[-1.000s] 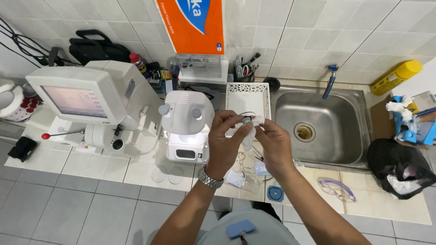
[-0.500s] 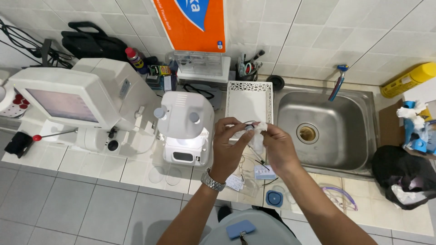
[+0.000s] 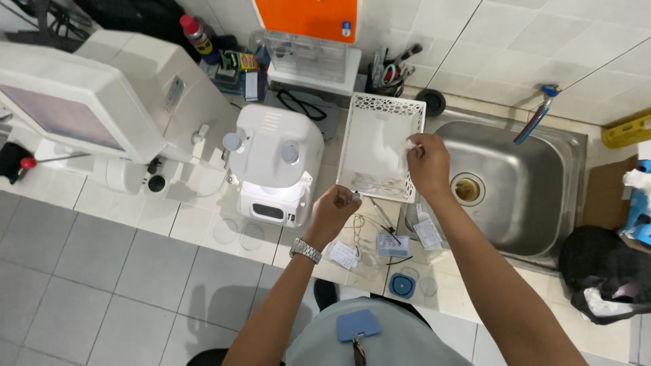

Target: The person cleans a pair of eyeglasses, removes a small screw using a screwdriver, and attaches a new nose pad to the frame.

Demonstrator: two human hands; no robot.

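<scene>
The right hand [image 3: 428,163] hangs over the right edge of the white tray [image 3: 380,146], its fingers pinched narrow on a small white scrap, perhaps a cloth or tissue [image 3: 411,144]; what it is exactly is too small to tell. The left hand [image 3: 336,213], with a watch at the wrist, sits just below the tray's lower edge, fingers curled shut on something small and thin that cannot be made out. Judging by this, the handling of small parts at the tray looks midway: a pair of glasses [image 3: 376,183] already lies inside the tray near its lower edge, while more bits lie on the counter [image 3: 203,217] below the tray, namely wire frames [image 3: 366,227], small packets [image 3: 344,255] and a blue round case [image 3: 402,285].

The rest of the tray looks bare. Right of the tray, the steel sink [image 3: 536,196] holds nothing visible but its drain. Behind the tray, a cup of tools [image 3: 390,74] stands against the wall, and beside that a clear plastic box [image 3: 308,57] whose contents cannot be seen. Left of the tray stands a white machine [image 3: 274,159].
</scene>
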